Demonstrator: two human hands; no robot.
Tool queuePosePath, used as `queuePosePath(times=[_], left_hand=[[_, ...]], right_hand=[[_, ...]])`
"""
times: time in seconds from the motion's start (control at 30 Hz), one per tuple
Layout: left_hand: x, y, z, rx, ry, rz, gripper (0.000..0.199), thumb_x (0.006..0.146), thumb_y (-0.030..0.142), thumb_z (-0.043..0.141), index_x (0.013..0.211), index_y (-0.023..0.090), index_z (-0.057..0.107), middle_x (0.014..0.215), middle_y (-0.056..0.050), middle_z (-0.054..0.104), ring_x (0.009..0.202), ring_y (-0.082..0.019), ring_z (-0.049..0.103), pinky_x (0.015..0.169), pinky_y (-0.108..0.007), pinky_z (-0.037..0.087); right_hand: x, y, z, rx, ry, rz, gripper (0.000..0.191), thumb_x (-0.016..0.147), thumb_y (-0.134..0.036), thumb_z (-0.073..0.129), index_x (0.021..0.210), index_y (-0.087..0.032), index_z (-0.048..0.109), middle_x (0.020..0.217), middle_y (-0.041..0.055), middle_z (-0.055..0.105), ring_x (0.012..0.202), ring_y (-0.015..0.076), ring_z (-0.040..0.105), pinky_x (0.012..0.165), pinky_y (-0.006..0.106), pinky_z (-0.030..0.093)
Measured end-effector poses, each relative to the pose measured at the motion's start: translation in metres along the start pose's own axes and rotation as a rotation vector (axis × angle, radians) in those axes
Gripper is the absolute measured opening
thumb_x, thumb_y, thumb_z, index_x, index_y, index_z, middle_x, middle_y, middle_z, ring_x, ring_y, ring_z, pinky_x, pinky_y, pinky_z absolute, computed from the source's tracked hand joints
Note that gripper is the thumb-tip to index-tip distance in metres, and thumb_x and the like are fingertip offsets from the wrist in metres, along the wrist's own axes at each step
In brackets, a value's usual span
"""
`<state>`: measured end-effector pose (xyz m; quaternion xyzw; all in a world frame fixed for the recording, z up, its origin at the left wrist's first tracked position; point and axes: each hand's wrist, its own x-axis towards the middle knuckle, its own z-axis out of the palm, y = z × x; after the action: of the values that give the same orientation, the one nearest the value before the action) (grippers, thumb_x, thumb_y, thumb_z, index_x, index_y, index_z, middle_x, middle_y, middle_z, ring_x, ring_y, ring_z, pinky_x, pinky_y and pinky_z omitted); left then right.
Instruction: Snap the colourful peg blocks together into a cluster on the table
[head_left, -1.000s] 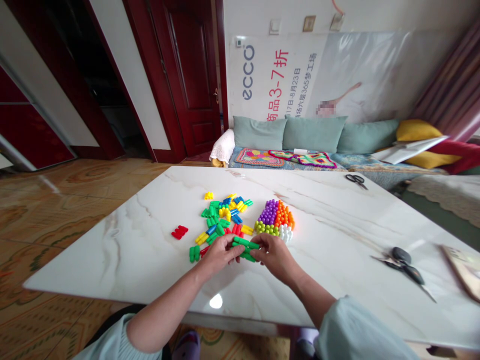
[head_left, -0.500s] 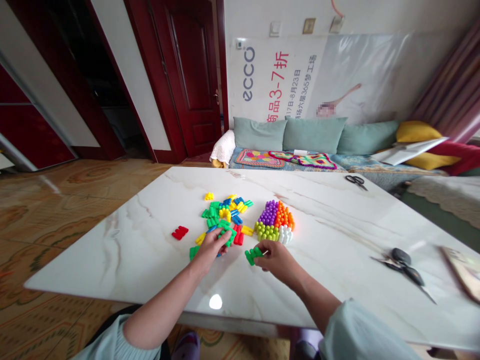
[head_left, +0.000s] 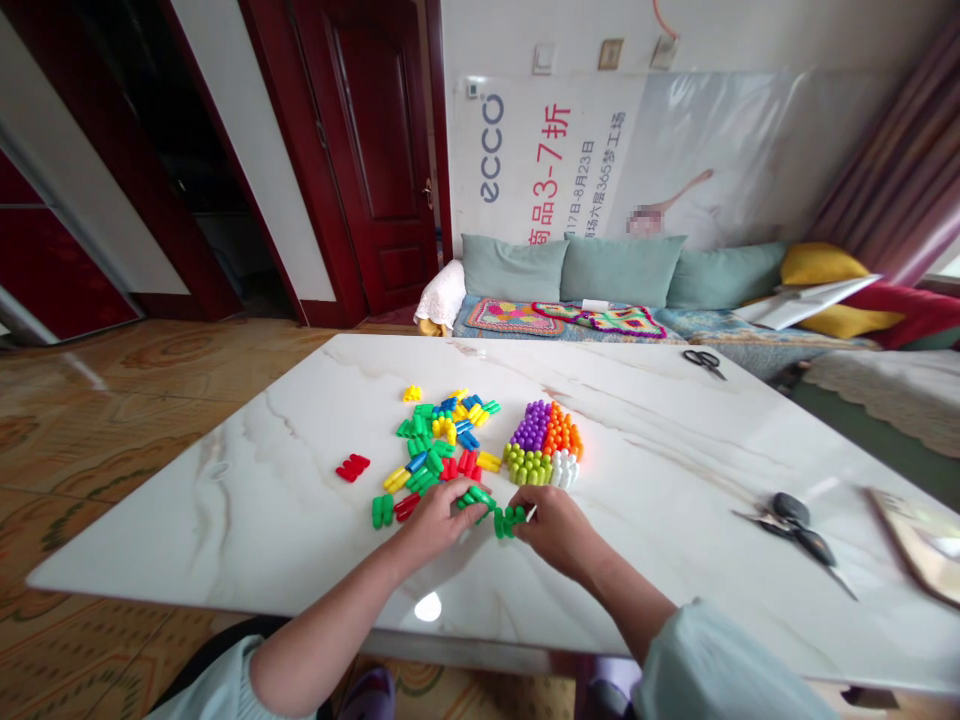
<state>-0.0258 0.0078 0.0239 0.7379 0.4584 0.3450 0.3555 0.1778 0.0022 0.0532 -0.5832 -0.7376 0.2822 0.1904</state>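
My left hand (head_left: pixel 444 517) is closed on a green plastic toy block (head_left: pixel 477 498) above the front of the table. My right hand (head_left: pixel 551 522) pinches another green toy block (head_left: pixel 506 521), close beside the first; whether the two touch I cannot tell. Beyond my left hand lies a loose heap of green, yellow, blue and red blocks, with a blue-and-green part (head_left: pixel 424 460) nearest. Farther right, purple blocks (head_left: pixel 531 425), orange blocks (head_left: pixel 564 432), lime blocks (head_left: pixel 527 466) and white blocks (head_left: pixel 564 468) stand packed together in colour groups.
A red block (head_left: pixel 352 467) and a yellow block (head_left: pixel 412 394) lie apart on the marble-patterned table (head_left: pixel 262 500). Black-handled scissors (head_left: pixel 799 530) lie at the right, another pair (head_left: pixel 703 362) near the far edge. A flat, pale object (head_left: pixel 911 545) sits at the right edge.
My left hand has moved right and toward me with its green block, away from the heap and up to the right hand's block. The view has shifted slightly.
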Motion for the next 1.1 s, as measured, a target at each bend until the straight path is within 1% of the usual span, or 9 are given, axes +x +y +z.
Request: queuePosePath(times=[0.1,0.2,0.3,0.43,0.53,0.57,0.67,0.77,1.1], left_hand=[[0.005,-0.008,0.002,0.047,0.061,0.018,0.031,0.083,0.035,0.06,0.11,0.022,0.066,0.115,-0.007,0.067,0.109,-0.024,0.059,0.098,-0.035,0.042],[0.011,-0.021,0.004,0.075,0.148,0.035,0.032,0.081,0.035,0.062,0.11,0.021,0.067,0.116,-0.008,0.067,0.111,-0.025,0.059,0.099,-0.038,0.042],[0.015,-0.03,0.006,0.087,0.186,0.061,0.03,0.084,0.036,0.06,0.109,0.021,0.066,0.112,-0.007,0.068,0.108,-0.024,0.06,0.097,-0.036,0.044],[0.016,-0.033,0.008,0.081,0.2,0.082,0.028,0.085,0.037,0.058,0.106,0.021,0.066,0.11,-0.007,0.068,0.107,-0.023,0.06,0.096,-0.035,0.044],[0.015,-0.032,0.008,0.093,0.205,0.092,0.027,0.084,0.037,0.058,0.104,0.021,0.066,0.11,-0.007,0.068,0.106,-0.023,0.06,0.096,-0.036,0.045],[0.015,-0.032,0.008,0.109,0.198,0.097,0.026,0.085,0.037,0.058,0.104,0.021,0.066,0.109,-0.007,0.068,0.105,-0.023,0.06,0.095,-0.036,0.045],[0.016,-0.035,0.008,0.162,0.18,0.12,0.024,0.086,0.037,0.056,0.099,0.02,0.066,0.104,-0.008,0.069,0.102,-0.023,0.061,0.092,-0.036,0.046],[0.017,-0.039,0.009,0.18,0.18,0.127,0.022,0.086,0.037,0.056,0.096,0.02,0.067,0.102,-0.008,0.068,0.1,-0.022,0.061,0.091,-0.035,0.047],[0.018,-0.037,0.008,0.201,0.197,0.096,0.025,0.085,0.041,0.056,0.094,0.022,0.068,0.099,-0.007,0.07,0.097,-0.023,0.064,0.088,-0.034,0.051]], right_hand=[[-0.001,0.004,0.002,-0.061,-0.013,-0.01,0.023,0.064,-0.013,0.06,0.081,-0.022,0.071,0.077,0.0016,0.069,0.068,0.0142,0.058,0.061,0.023,0.039],[-0.002,0.006,-0.003,-0.08,-0.039,-0.004,0.02,0.064,-0.014,0.06,0.079,-0.021,0.072,0.075,0.0017,0.069,0.066,0.0145,0.058,0.06,0.024,0.039],[0.001,0.01,-0.021,-0.017,0.0,-0.003,0.016,0.064,-0.016,0.062,0.075,-0.021,0.071,0.072,0.0009,0.069,0.063,0.014,0.058,0.058,0.024,0.039],[0.014,0.033,-0.063,0.128,0.314,0.057,0.02,0.07,-0.026,0.06,0.085,-0.018,0.069,0.068,0.0021,0.068,0.06,0.015,0.061,0.06,0.025,0.043],[0.026,0.07,-0.086,0.107,0.614,0.165,0.025,0.07,-0.031,0.059,0.088,-0.016,0.068,0.07,0.0046,0.069,0.064,0.018,0.063,0.061,0.027,0.043],[0.03,0.085,-0.089,0.064,0.662,0.218,0.025,0.07,-0.031,0.058,0.088,-0.016,0.068,0.071,0.0053,0.07,0.066,0.0191,0.063,0.062,0.027,0.042],[0.039,0.122,-0.086,-0.048,0.638,0.334,0.024,0.071,-0.029,0.057,0.086,-0.016,0.069,0.075,0.0069,0.07,0.069,0.0202,0.062,0.06,0.027,0.04],[0.05,0.143,-0.075,-0.143,0.593,0.333,0.025,0.073,-0.028,0.056,0.089,-0.016,0.07,0.08,0.0081,0.071,0.072,0.02,0.063,0.062,0.027,0.04],[0.107,0.141,-0.068,-0.193,0.544,0.245,0.023,0.077,-0.024,0.055,0.091,-0.017,0.07,0.087,0.0069,0.071,0.077,0.0173,0.062,0.065,0.025,0.04]])
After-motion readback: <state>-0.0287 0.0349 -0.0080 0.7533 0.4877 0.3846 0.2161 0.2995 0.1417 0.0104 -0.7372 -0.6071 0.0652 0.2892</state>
